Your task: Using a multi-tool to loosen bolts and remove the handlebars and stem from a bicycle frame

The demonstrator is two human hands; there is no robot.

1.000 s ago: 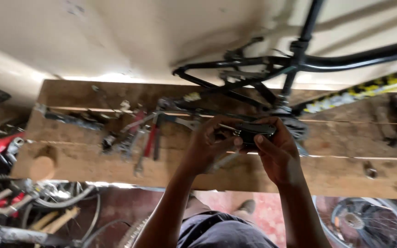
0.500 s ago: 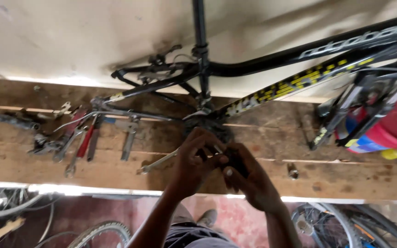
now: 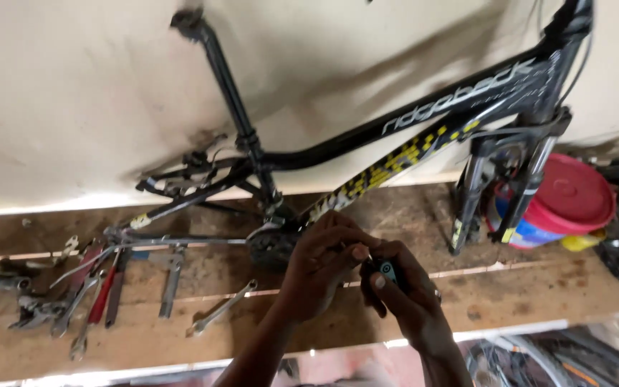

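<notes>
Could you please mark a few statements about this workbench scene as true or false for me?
1. Both hands meet over a small dark part. True.
2. The bicycle frame lies flat on the floor. False: it stands on the wooden bench against the wall.
3. A red lidded bucket sits behind the fork. True.
4. The spanner is held in the left hand. False: it lies loose on the bench.
5. The right hand wears a glove. False: it is bare.
</notes>
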